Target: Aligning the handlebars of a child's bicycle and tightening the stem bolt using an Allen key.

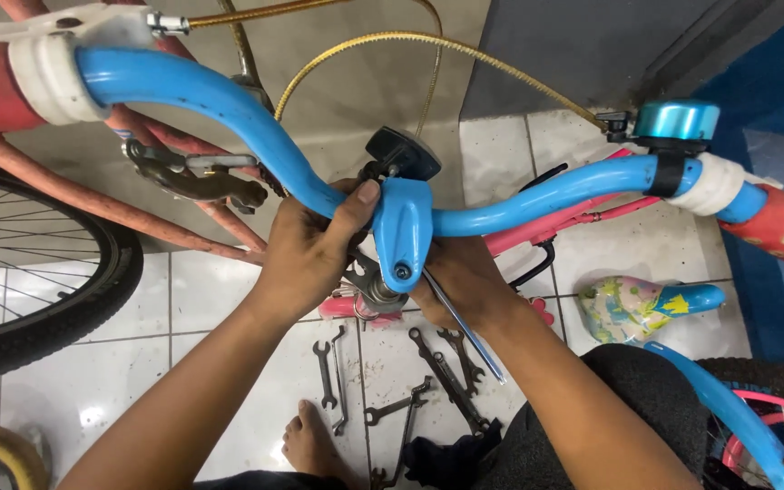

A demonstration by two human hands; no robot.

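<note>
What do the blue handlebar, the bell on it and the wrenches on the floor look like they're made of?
The blue handlebar looks like metal tubing under glossy paint, going by the sharp highlights along its curve. The bell seems to be metal with a shiny teal finish, its top reflecting light. The wrenches look like bare steel, dull grey and a bit grimy. The left hand and right hand hold the stem.

One head-worn view looks steeply down, close over the handlebar [229, 104], perhaps toward the tiled floor [229, 299].
</note>
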